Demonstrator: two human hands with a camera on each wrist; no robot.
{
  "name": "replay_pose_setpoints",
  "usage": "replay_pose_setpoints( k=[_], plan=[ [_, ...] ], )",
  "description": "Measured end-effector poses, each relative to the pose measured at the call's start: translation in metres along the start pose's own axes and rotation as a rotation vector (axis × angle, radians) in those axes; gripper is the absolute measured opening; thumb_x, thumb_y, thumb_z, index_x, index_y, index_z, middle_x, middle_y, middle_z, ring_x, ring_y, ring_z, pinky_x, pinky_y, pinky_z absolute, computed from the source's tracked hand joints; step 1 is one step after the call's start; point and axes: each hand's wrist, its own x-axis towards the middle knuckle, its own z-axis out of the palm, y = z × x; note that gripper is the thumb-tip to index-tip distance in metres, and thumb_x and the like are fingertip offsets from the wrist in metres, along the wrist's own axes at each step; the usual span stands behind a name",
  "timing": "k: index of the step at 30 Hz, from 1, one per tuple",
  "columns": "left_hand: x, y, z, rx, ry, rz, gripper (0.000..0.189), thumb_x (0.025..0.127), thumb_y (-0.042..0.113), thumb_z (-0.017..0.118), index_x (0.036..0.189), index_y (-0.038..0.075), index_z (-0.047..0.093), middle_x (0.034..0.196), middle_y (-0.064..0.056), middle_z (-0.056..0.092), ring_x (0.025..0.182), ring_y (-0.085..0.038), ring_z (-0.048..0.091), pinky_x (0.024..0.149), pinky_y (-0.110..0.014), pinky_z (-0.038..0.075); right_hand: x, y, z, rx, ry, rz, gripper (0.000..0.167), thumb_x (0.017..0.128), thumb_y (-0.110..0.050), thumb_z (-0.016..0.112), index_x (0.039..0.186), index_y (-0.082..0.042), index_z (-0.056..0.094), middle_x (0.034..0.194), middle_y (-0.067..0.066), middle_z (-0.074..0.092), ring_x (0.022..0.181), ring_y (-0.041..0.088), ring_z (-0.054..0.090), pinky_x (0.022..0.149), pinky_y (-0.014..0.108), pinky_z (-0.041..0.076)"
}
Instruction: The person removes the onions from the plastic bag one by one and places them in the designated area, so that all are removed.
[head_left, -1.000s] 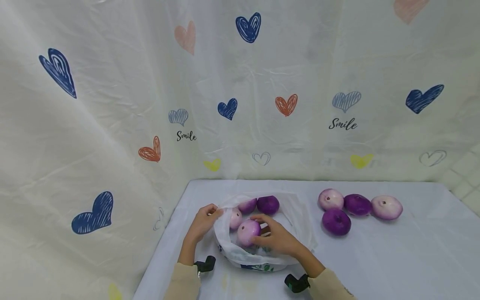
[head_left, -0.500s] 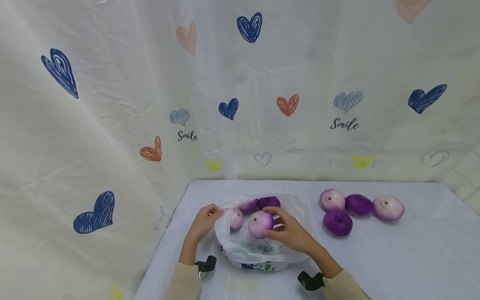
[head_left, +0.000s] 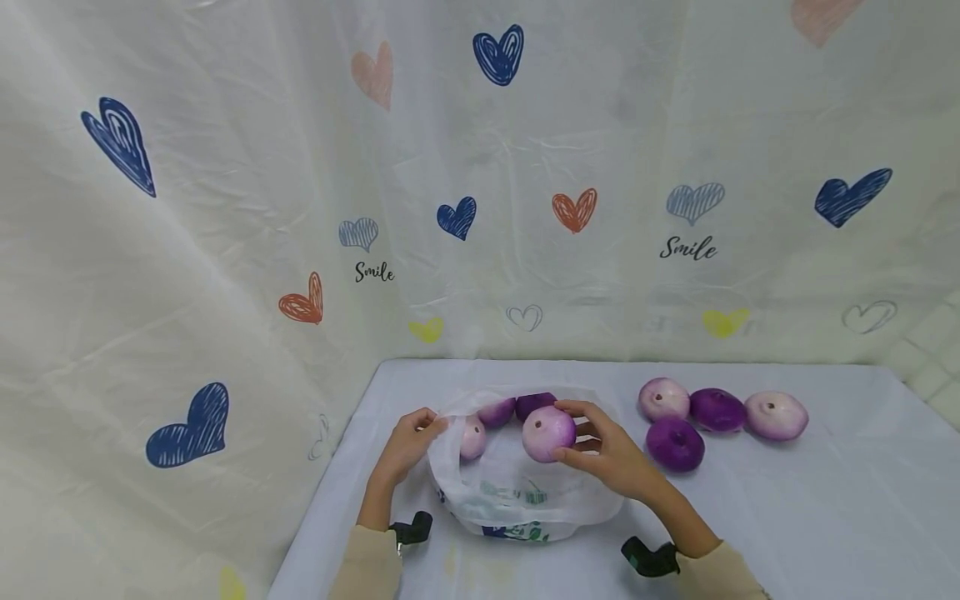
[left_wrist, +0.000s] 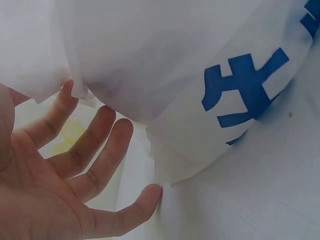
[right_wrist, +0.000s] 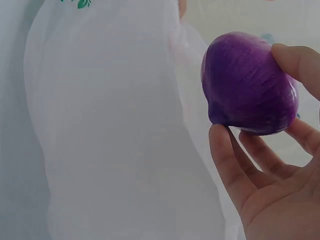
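My right hand [head_left: 615, 457] grips a purple-and-white onion [head_left: 546, 435] between thumb and fingers, above the opening of a white plastic bag [head_left: 517, 510]. In the right wrist view the onion's dark purple side [right_wrist: 247, 82] faces the camera, apart from the bag's wall [right_wrist: 115, 130]. At the bag's left rim, my left hand [head_left: 407, 446] pinches the plastic. The left wrist view shows its other fingers [left_wrist: 102, 172] spread beside the bag's blue print [left_wrist: 245, 85]. Inside the bag lie a pale onion [head_left: 472, 439], a purple onion [head_left: 497, 413] and a dark purple onion [head_left: 532, 405], partly hidden.
Right of the bag, a loose group holds a pale onion [head_left: 663, 398], a dark onion [head_left: 717, 411], another pale onion [head_left: 777, 416] and a dark onion [head_left: 675, 443]. They rest on the white-covered table [head_left: 847, 508]. A heart-printed curtain [head_left: 622, 275] hangs behind.
My right hand has lifted the onion up from inside the bag and moved it to the right. My left hand stays at the bag's rim.
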Motion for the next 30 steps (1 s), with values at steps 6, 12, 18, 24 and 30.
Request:
replay_pose_setpoints(
  k=[6, 12, 18, 24, 30],
  plan=[
    [-0.001, 0.001, 0.0, 0.0, -0.008, 0.001, 0.025, 0.097, 0.031, 0.069, 0.093, 0.006, 0.067, 0.09, -0.005, 0.059, 0.083, -0.018, 0.053, 0.071, -0.032, 0.043, -0.008, 0.002, -0.015, -0.009, 0.016, 0.037, 0.064, 0.092, -0.023, 0.077, 0.148, -0.015, 0.047, 0.14, 0.015, 0.052, 0.111, 0.025, 0.064, 0.094, 0.033, 0.056],
    [-0.001, 0.001, 0.0, -0.006, -0.008, -0.005, 0.025, 0.097, 0.031, 0.07, 0.093, 0.006, 0.066, 0.09, -0.005, 0.059, 0.083, -0.019, 0.053, 0.071, -0.032, 0.043, -0.016, 0.005, -0.029, 0.006, 0.027, 0.062, 0.062, 0.094, -0.02, 0.075, 0.148, -0.015, 0.046, 0.141, 0.017, 0.05, 0.111, 0.024, 0.064, 0.089, 0.024, 0.056],
    [-0.001, 0.001, 0.0, -0.007, -0.003, -0.002, 0.024, 0.097, 0.03, 0.07, 0.092, 0.007, 0.067, 0.091, -0.005, 0.059, 0.083, -0.019, 0.053, 0.072, -0.032, 0.043, -0.026, 0.01, -0.046, -0.019, 0.061, 0.051, 0.061, 0.094, -0.016, 0.074, 0.148, -0.01, 0.045, 0.138, 0.02, 0.051, 0.105, 0.01, 0.066, 0.085, 0.024, 0.058],
    [-0.001, 0.001, 0.0, 0.002, 0.001, -0.008, 0.024, 0.097, 0.03, 0.069, 0.093, 0.007, 0.067, 0.091, -0.005, 0.059, 0.084, -0.019, 0.053, 0.073, -0.032, 0.042, -0.035, 0.015, -0.064, -0.093, 0.099, 0.062, 0.061, 0.095, -0.019, 0.074, 0.148, -0.01, 0.045, 0.141, 0.018, 0.053, 0.105, 0.004, 0.066, 0.085, 0.023, 0.058],
    [-0.002, 0.002, 0.0, 0.005, -0.002, -0.003, 0.025, 0.097, 0.03, 0.069, 0.093, 0.006, 0.066, 0.091, -0.006, 0.059, 0.084, -0.019, 0.053, 0.072, -0.032, 0.042, -0.042, 0.015, -0.081, -0.152, 0.147, 0.075, 0.057, 0.096, -0.019, 0.073, 0.146, -0.013, 0.047, 0.138, 0.011, 0.052, 0.105, -0.003, 0.063, 0.082, 0.022, 0.057]
  ],
)
